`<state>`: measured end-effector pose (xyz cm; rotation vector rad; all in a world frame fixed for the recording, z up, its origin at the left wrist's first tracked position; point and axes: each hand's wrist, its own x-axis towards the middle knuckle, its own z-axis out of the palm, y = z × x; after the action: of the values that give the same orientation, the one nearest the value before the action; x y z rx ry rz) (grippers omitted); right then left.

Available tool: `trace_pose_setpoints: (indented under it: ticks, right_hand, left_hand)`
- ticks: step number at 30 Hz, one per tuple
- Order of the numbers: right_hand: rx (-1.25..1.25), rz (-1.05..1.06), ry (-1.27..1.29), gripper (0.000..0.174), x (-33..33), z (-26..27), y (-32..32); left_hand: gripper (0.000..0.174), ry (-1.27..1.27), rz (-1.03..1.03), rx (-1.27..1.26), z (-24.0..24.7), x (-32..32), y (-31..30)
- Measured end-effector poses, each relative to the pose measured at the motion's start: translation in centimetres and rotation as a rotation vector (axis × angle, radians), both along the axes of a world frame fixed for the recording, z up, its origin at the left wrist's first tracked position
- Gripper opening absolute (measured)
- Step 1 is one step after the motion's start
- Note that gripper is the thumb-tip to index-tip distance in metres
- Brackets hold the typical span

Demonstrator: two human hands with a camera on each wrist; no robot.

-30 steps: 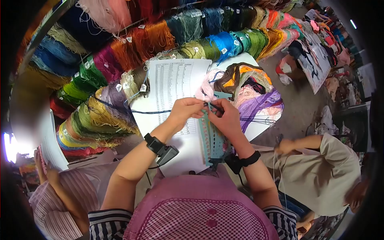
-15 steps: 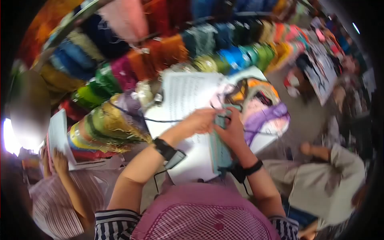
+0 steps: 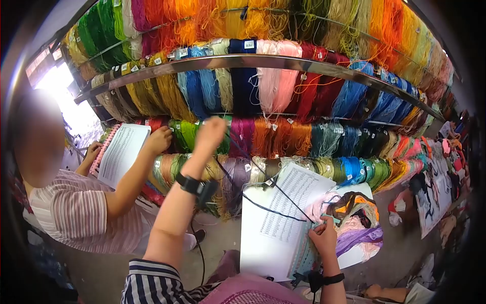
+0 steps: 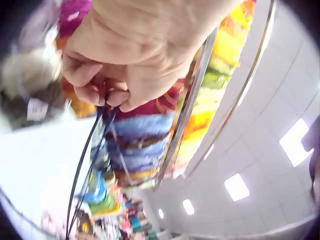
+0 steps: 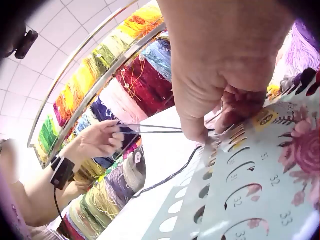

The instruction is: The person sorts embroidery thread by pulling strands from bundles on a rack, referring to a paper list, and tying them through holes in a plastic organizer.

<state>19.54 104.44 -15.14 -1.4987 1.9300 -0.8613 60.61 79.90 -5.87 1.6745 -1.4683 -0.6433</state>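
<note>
Raised to the left, in front of the hanging skeins, my left hand (image 3: 211, 134) pinches strands of dark navy thread (image 4: 82, 160) between thumb and fingers. The strands run taut down to my right hand (image 3: 324, 237). In the right wrist view, the right thumb and fingers pinch the thread at the edge of a pale blue thread card (image 5: 265, 175) with numbered holes and a printed rose. Another dark length, a twisted strand (image 5: 175, 175), trails off to the left from the card. Part of the right fingertips is hidden behind the hand.
Printed sheets (image 3: 291, 202) lie on a white board (image 3: 258, 256). Bundled skeins (image 3: 359, 218) in purple, pink, orange and brown rest at its right. Behind are racks of tagged coloured skeins (image 3: 276, 91) and a metal rail (image 3: 243, 62). A person in a striped shirt (image 3: 76, 207) stands at left, holding sheets.
My left hand has left the card and risen far up and left, drawing the dark thread out straight. The right hand stays at the card. The head view has turned upward and left.
</note>
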Motion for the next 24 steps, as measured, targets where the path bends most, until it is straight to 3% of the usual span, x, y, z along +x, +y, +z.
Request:
trace_pose_setpoints:
  ticks: [1,2,4,6,8,10,12,14,20,23,24]
  right_hand:
    - [-0.006,0.0,0.001,0.054,-0.1,-0.1,0.1]
    - [0.015,0.001,-0.008,0.055,-0.2,-0.2,0.1]
    - [0.031,0.002,-0.013,0.056,-0.1,0.0,-0.3]
    - [0.049,0.002,-0.014,0.057,0.2,0.6,-0.1]
    - [0.047,0.002,-0.034,0.057,0.1,0.4,-0.1]
    - [0.042,-0.002,-0.053,0.057,0.0,0.4,-0.1]
    - [0.032,-0.009,-0.069,0.058,0.1,0.4,0.1]
    - [0.032,-0.013,-0.072,0.058,0.0,0.3,0.0]
    - [0.067,-0.007,-0.036,0.058,0.1,0.7,-0.3]
    - [0.062,0.0,-0.038,0.059,-0.1,0.4,-0.3]
    - [0.056,0.009,-0.04,0.059,-0.1,0.4,-0.3]
  left_hand:
    - [0.018,-0.367,0.188,-0.413,1.2,1.6,0.0]
    - [0.015,-0.558,0.426,-0.751,4.1,0.6,1.4]
    - [0.019,-0.215,0.137,-0.687,7.4,0.0,0.6]
    - [0.019,-0.053,-0.02,-0.81,9.1,-2.1,-0.9]
    - [0.019,-0.048,0.069,-0.799,9.5,-3.5,-3.7]
    - [0.032,-0.341,0.378,-0.659,9.7,-4.1,-6.2]
    - [0.038,-0.279,0.42,-0.764,9.9,-4.3,-6.9]
    - [0.033,-0.215,0.435,-0.624,10.4,-4.0,-6.4]
    - [0.021,-0.23,0.212,-0.723,8.5,-2.8,-4.1]
    - [0.019,-0.061,0.05,-0.791,7.4,-2.2,-4.1]
    - [0.017,0.111,-0.028,-0.744,7.2,-2.1,-4.0]
